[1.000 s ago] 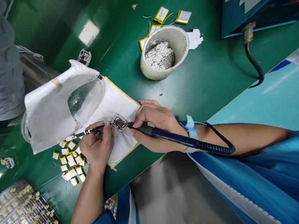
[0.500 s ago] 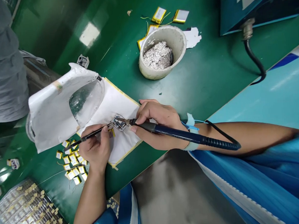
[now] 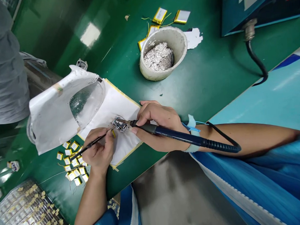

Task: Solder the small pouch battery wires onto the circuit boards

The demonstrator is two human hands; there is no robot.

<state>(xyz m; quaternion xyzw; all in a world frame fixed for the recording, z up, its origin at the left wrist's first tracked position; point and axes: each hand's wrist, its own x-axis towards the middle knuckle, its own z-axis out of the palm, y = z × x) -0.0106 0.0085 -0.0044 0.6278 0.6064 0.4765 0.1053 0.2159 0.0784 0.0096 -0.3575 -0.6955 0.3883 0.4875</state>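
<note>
My right hand (image 3: 158, 123) grips a dark blue soldering iron (image 3: 176, 136) like a pen, its tip resting on a small circuit board (image 3: 119, 124) that lies on a white pad (image 3: 114, 109). My left hand (image 3: 100, 152) pinches black tweezers (image 3: 90, 145), whose points reach the board's left edge. A small yellow battery cell sits beside the board, partly hidden by my left fingers. The iron's black cable (image 3: 223, 140) loops back over my right forearm.
A white cup (image 3: 163, 53) of silvery solder scraps stands behind the pad, with yellow-edged battery cells (image 3: 171, 15) beyond it. More small cells (image 3: 72, 162) lie left of my left hand. A paper-covered lens shield (image 3: 64, 105) overhangs the pad. A blue machine (image 3: 260, 6) sits far right.
My left hand has swung the tweezers' back end downward, so they now slant steeply toward the board. The right hand and iron have held almost still.
</note>
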